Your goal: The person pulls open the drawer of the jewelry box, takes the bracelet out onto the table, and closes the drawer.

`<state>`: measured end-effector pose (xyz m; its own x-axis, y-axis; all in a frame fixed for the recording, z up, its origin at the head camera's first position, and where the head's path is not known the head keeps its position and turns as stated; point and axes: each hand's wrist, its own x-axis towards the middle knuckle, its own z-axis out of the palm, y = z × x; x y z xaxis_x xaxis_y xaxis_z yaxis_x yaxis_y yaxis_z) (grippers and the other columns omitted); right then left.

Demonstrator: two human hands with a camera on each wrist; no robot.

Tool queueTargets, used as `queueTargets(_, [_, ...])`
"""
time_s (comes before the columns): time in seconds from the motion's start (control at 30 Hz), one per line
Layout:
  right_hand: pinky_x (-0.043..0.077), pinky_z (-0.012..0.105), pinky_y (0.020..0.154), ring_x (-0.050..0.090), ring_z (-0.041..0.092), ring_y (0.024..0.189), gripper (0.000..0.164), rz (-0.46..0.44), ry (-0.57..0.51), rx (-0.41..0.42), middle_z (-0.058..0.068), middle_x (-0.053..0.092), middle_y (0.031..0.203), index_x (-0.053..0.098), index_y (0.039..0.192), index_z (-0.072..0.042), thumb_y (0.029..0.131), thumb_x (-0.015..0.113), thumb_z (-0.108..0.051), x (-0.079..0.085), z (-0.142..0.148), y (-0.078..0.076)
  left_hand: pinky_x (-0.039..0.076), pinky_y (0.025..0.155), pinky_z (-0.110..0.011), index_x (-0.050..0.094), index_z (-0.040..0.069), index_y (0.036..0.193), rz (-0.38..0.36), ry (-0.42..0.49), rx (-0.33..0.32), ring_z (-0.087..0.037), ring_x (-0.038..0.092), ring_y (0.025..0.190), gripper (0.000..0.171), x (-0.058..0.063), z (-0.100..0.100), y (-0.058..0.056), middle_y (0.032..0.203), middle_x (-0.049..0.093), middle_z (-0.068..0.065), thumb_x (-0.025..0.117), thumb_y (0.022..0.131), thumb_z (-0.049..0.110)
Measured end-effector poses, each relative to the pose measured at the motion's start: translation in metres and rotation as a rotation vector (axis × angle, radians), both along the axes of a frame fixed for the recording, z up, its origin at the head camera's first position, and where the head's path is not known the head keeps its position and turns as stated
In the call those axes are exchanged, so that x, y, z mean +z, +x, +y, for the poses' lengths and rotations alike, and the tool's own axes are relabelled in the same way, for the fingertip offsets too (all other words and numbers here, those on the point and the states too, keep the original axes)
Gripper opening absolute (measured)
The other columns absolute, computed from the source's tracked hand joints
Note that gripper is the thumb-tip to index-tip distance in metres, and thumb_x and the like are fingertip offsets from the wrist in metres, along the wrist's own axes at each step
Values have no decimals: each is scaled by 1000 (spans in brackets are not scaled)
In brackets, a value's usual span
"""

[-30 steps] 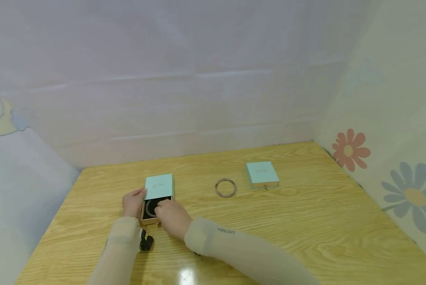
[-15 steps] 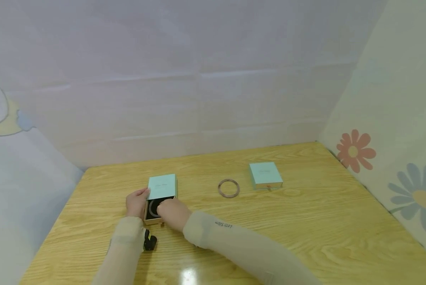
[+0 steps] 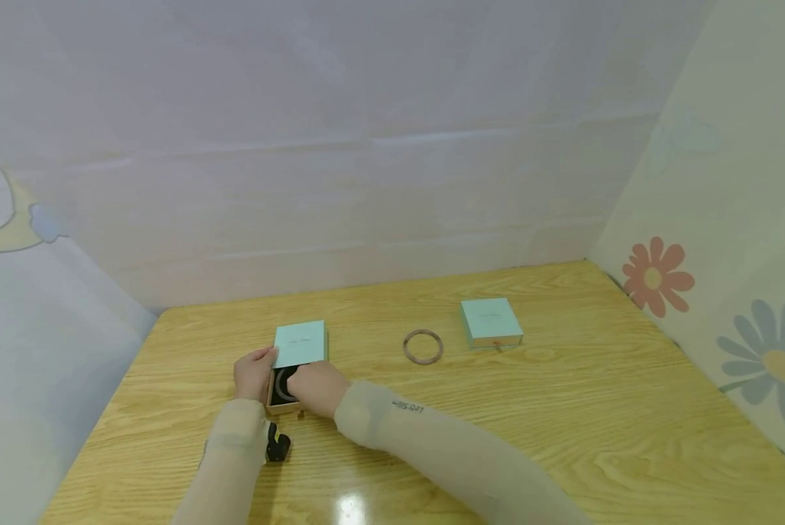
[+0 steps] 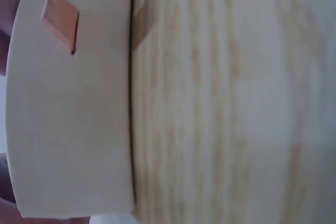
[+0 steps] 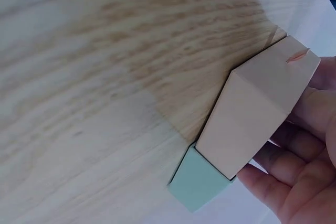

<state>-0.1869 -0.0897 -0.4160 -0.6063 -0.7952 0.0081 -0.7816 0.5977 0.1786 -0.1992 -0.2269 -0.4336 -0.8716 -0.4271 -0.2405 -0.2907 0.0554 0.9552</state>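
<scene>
A mint-green drawer-style jewelry box (image 3: 300, 344) lies on the left part of the table, its peach drawer (image 3: 286, 410) pulled out toward me. Inside, a bangle (image 3: 283, 388) rests on the black lining, partly covered by my right hand. My left hand (image 3: 252, 375) grips the box's left side, thumb at the lid's front corner. My right hand (image 3: 320, 388) reaches over the drawer with its fingers bent down inside. In the right wrist view its fingers (image 5: 262, 184) bend over the drawer's rim; the fingertips are hidden. An orange pull tab (image 4: 62, 17) shows on the drawer's front.
A second bangle (image 3: 423, 346) lies on the wooden table (image 3: 563, 408) to the right of the box. Farther right stands another mint-green box (image 3: 490, 322), its drawer pushed in. A black device (image 3: 277, 445) sits at my left wrist. Fabric walls border the table.
The head view has shifted slightly. My right hand has moved a little to the left over the drawer, its fingers less visible. The left hand keeps its hold on the box.
</scene>
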Motion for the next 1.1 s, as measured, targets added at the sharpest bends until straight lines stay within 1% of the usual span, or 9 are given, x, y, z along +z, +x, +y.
queueTargets(0.2, [51, 16, 61, 62, 4, 69, 14, 17, 63, 10, -9, 67, 77, 73, 85, -25, 95, 64, -30, 3, -1, 2, 34, 109, -46, 46, -17, 134, 7, -4, 13, -42, 38, 132, 42, -2, 0, -2, 139, 42, -35, 49, 101, 8])
queueTargets(0.33, [51, 16, 60, 62, 4, 66, 15, 5, 70, 3, -9, 67, 75, 73, 85, -25, 95, 64, -32, 6, -2, 3, 34, 109, -46, 46, -17, 133, 9, 0, 19, -42, 38, 132, 41, -3, 0, -2, 138, 42, -35, 49, 100, 7])
queueTargets(0.47, [51, 17, 59, 62, 4, 67, 13, -32, 50, -6, -9, 67, 76, 74, 87, -24, 94, 66, -33, 5, -3, 2, 33, 109, -46, 45, -17, 134, 7, 7, 21, -42, 37, 133, 41, -1, 1, 0, 139, 42, -35, 49, 101, 7])
queueTargets(0.6, [51, 18, 59, 63, 5, 68, 13, -47, 27, -4, -9, 68, 77, 74, 91, -23, 92, 68, -35, 2, -3, 1, 33, 109, -46, 45, -18, 134, 10, 17, 33, -41, 37, 133, 41, 0, 3, 1, 139, 42, -35, 49, 101, 6])
queueTargets(0.83, [52, 19, 60, 64, 5, 69, 13, -32, -23, -6, -8, 69, 81, 73, 97, -21, 91, 70, -33, 0, -2, 1, 36, 107, -45, 48, -16, 133, 1, 1, 41, -39, 39, 131, 41, -2, 3, -2, 139, 44, -32, 50, 100, 9])
queueTargets(1.1, [53, 21, 65, 65, 7, 71, 14, 12, -110, 7, -6, 70, 85, 71, 99, -17, 91, 70, -28, -2, 1, 0, 36, 106, -45, 46, -17, 134, 7, 9, 40, -39, 39, 131, 41, 0, 4, -1, 139, 43, -33, 50, 100, 8])
